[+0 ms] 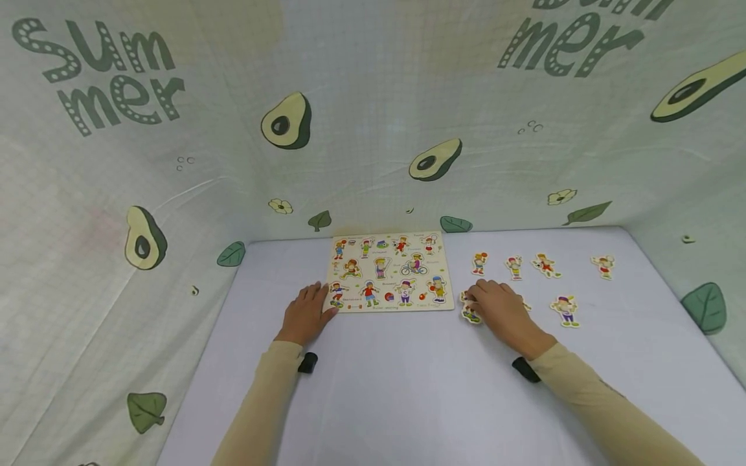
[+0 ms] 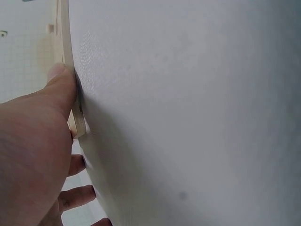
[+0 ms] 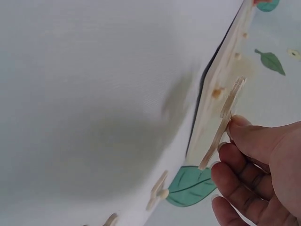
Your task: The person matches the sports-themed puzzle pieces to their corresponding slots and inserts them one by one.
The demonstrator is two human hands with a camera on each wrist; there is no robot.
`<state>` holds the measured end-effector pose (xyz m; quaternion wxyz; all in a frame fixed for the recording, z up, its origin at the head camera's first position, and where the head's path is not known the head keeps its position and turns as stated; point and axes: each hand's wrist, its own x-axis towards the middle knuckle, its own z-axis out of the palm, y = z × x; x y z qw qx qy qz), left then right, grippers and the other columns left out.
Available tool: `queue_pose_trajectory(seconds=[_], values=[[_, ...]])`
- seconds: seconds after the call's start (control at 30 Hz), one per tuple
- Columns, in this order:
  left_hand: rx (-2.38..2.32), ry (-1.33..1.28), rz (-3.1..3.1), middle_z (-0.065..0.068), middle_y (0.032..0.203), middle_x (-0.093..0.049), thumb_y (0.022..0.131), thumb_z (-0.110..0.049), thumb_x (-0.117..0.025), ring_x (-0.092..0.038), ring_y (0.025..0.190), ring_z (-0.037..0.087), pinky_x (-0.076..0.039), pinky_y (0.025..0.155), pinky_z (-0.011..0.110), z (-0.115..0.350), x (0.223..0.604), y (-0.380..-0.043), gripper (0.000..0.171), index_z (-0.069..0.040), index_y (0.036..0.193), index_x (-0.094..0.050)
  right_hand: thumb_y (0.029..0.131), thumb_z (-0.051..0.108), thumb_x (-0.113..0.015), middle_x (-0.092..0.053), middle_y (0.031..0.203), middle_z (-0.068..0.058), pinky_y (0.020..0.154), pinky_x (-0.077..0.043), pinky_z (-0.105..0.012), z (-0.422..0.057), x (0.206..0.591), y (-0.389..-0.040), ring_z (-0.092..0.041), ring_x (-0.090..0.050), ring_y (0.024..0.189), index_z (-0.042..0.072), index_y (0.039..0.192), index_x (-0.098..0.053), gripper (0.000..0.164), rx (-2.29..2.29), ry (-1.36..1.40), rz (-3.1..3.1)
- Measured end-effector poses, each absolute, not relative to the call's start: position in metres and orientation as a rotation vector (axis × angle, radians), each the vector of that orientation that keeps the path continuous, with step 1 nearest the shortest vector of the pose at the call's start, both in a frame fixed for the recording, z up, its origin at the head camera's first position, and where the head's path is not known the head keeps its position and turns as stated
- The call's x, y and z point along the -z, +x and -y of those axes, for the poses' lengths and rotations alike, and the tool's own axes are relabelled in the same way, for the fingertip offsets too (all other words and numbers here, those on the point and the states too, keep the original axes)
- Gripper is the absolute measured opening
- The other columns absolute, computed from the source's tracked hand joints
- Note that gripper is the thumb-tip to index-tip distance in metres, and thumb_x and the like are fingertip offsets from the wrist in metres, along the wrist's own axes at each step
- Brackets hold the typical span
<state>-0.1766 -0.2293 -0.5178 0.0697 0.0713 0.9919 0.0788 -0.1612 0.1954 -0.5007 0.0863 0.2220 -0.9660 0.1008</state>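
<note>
A wooden puzzle board (image 1: 388,310) printed with children playing sports lies flat on the table. My left hand (image 1: 305,315) rests at its lower left corner. In the left wrist view the thumb (image 2: 63,87) presses on the board's edge, and the other fingers are spread beside the corner. To the right of the board, my right hand (image 1: 500,312) pinches a wooden figure-shaped puzzle piece (image 1: 471,314) between thumb and fingers. The right wrist view shows this piece (image 3: 221,132) edge-on, raised off the table; my fingers cover part of it in the head view.
Loose figure pieces lie right of the board: one with a red ball (image 1: 479,263), a baseball figure (image 1: 565,311), a soccer figure (image 1: 546,265) and several others. One piece is mostly hidden behind my right hand. A patterned cloth (image 1: 361,129) hangs behind the table.
</note>
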Motion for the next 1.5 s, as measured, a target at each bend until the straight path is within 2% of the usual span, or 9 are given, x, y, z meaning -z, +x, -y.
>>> queue_pose_trajectory(seconds=[0.43,0.77,1.23,1.5], values=[[-0.263,0.222,-2.993,0.023,0.164,-0.041,0.106,-0.041,-0.064,-0.038,0.151,0.043,-0.041,0.116,0.065,0.229,0.515,-0.175,0.071,-0.002,0.161,-0.042,0.096,0.012,-0.079,-0.069,0.103,-0.006,0.089,-0.056,-0.046,-0.162,0.489,-0.172,-0.027,-0.066,0.098,0.003,0.111,-0.074,0.018,-0.298,0.775,2.832],[-0.258,0.228,-3.007,0.023,0.164,-0.042,0.105,-0.042,-0.066,-0.039,0.151,0.043,-0.042,0.115,0.065,0.23,0.519,-0.176,0.071,-0.002,0.16,-0.043,0.098,0.013,-0.078,-0.067,0.105,-0.005,0.083,-0.053,-0.041,-0.128,0.479,-0.181,-0.025,-0.064,0.097,0.004,0.113,-0.072,0.019,-0.324,0.849,2.783],[-0.23,0.235,-3.013,0.022,0.163,-0.042,0.106,-0.043,-0.065,-0.04,0.15,0.043,-0.043,0.115,0.064,0.232,0.524,-0.178,0.071,-0.003,0.16,-0.043,0.099,0.014,-0.076,-0.068,0.108,-0.004,0.092,-0.054,-0.04,-0.077,0.473,-0.191,-0.024,-0.065,0.108,0.007,0.111,-0.072,0.015,-0.357,0.95,2.778],[-0.22,0.236,-3.012,0.023,0.163,-0.043,0.106,-0.043,-0.065,-0.04,0.15,0.043,-0.043,0.115,0.064,0.232,0.525,-0.178,0.071,-0.003,0.16,-0.043,0.1,0.016,-0.075,-0.067,0.106,-0.003,0.091,-0.056,-0.039,-0.048,0.475,-0.2,-0.022,-0.065,0.101,0.009,0.108,-0.07,0.011,-0.357,0.998,2.754]])
